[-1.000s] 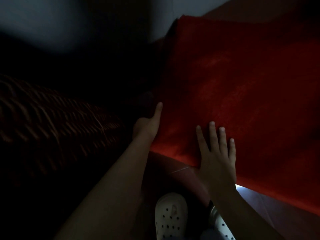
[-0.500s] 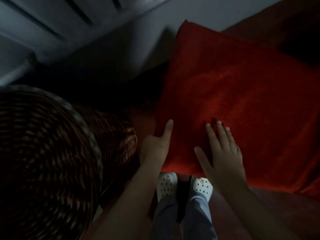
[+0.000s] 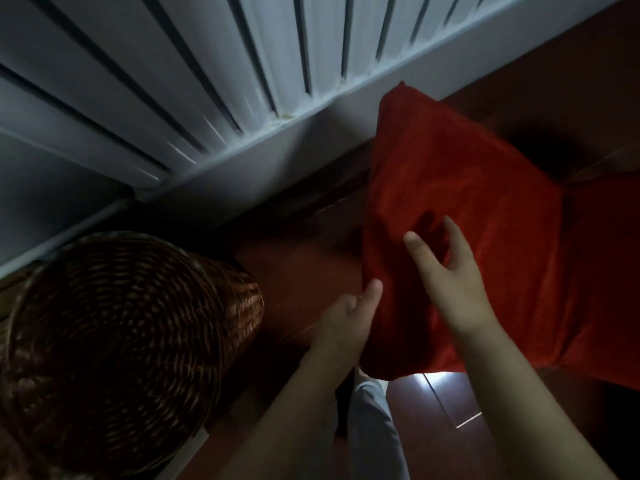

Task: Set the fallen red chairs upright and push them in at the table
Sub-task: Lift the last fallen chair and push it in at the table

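Note:
A red fabric-covered chair (image 3: 485, 220) fills the right half of the dim view, its cloth face turned toward me. My left hand (image 3: 346, 320) holds its left edge low down, thumb on the front and fingers hidden behind the cloth. My right hand (image 3: 446, 271) hovers just over the red face with fingers spread and loosely bent; a shadow lies under it. The chair's legs and the table are out of sight.
A dark brown wicker basket (image 3: 121, 341) stands close on the left. A white ribbed panel (image 3: 173, 81) with a white ledge runs along the wall behind. Glossy dark red floor (image 3: 433, 403) shows below the chair, beside my grey trouser leg (image 3: 370, 427).
The view has tilted up, bringing the white ribbed wall and the basket into sight. My right hand has lifted from lying flat on the red cloth. My left hand stays on the chair's edge.

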Available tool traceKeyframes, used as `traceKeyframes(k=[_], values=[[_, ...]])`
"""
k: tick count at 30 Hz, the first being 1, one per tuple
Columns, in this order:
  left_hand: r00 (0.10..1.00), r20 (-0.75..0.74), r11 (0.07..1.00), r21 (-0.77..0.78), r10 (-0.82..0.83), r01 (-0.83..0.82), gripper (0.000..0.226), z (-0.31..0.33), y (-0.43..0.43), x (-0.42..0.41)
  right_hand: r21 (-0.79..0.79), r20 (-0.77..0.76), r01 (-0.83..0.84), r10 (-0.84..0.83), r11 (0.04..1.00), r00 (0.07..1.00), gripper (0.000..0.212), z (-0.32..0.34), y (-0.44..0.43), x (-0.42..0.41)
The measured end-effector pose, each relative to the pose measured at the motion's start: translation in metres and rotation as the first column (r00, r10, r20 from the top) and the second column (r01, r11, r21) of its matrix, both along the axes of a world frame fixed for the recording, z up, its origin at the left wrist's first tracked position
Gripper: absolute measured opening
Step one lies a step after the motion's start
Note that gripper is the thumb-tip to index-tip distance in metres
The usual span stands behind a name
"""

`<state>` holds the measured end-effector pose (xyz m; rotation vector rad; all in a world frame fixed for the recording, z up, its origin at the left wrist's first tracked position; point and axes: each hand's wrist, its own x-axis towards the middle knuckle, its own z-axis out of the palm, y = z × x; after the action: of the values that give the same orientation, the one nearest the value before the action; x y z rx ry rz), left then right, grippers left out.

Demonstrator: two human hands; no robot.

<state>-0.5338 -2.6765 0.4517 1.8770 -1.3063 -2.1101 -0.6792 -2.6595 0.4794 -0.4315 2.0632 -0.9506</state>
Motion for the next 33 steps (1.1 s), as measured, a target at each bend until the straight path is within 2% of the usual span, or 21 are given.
traceKeyframes(k=[2, 4, 6, 8, 12, 15, 19, 21, 24, 29, 31, 33], values=[[0.997, -0.073, 0.999, 0.053, -0.004, 0.008, 0.083, 0.018, 0.0, -0.003, -0.02, 0.095, 0.055, -0.053, 0.998, 0.994, 0.074, 0.014, 0.021, -0.01], [0.992, -0.124, 0.991, 0.125, -0.03, 0.046, 0.105, 0.032, 0.0, -0.008, -0.01, 0.147, 0.073, -0.071, 0.997, 0.987, 0.072, 0.028, 0.041, -0.015], [0.981, -0.165, 0.976, 0.177, -0.098, 0.127, 0.13, 0.042, 0.001, -0.014, 0.011, 0.156, 0.056, -0.057, 0.998, 0.986, 0.082, 0.041, 0.062, -0.018], [0.968, -0.182, 0.961, 0.181, -0.176, 0.209, 0.135, 0.054, 0.003, -0.026, 0.023, 0.126, -0.001, -0.002, 1.0, 0.992, 0.096, 0.055, 0.082, -0.021], [0.938, -0.249, 0.941, 0.173, -0.242, 0.289, 0.114, 0.082, 0.006, -0.053, 0.125, -0.051, -0.208, 0.216, 0.97, 0.975, 0.114, 0.081, 0.112, -0.028], [0.901, -0.334, 0.92, 0.177, -0.277, 0.349, 0.125, 0.104, 0.015, -0.071, 0.251, -0.224, -0.231, 0.288, 0.94, 0.931, 0.114, 0.099, 0.123, -0.034], [0.839, -0.422, 0.89, 0.139, -0.343, 0.434, 0.1, 0.135, 0.032, -0.096, 0.355, -0.377, -0.102, 0.242, 0.929, 0.894, 0.097, 0.126, 0.139, -0.045], [0.819, -0.445, 0.875, 0.14, -0.363, 0.463, 0.105, 0.147, 0.04, -0.107, 0.36, -0.462, -0.013, 0.19, 0.933, 0.866, 0.09, 0.137, 0.149, -0.048], [0.771, -0.506, 0.848, 0.135, -0.386, 0.513, 0.115, 0.158, 0.054, -0.124, 0.282, -0.552, 0.107, 0.07, 0.953, 0.831, 0.08, 0.154, 0.163, -0.055], [0.718, -0.532, 0.811, 0.094, -0.449, 0.577, 0.125, 0.166, 0.069, -0.147, 0.212, -0.61, 0.181, -0.015, 0.96, 0.792, 0.066, 0.171, 0.183, -0.081], [0.677, -0.509, 0.774, 0.034, -0.531, 0.632, 0.118, 0.175, 0.069, -0.158, 0.197, -0.608, 0.193, -0.035, 0.961, 0.793, 0.064, 0.177, 0.191, -0.09], [0.644, -0.448, 0.745, -0.078, -0.62, 0.663, 0.098, 0.184, 0.065, -0.168, 0.192, -0.607, 0.202, -0.045, 0.96, 0.793, 0.063, 0.18, 0.197, -0.099]])
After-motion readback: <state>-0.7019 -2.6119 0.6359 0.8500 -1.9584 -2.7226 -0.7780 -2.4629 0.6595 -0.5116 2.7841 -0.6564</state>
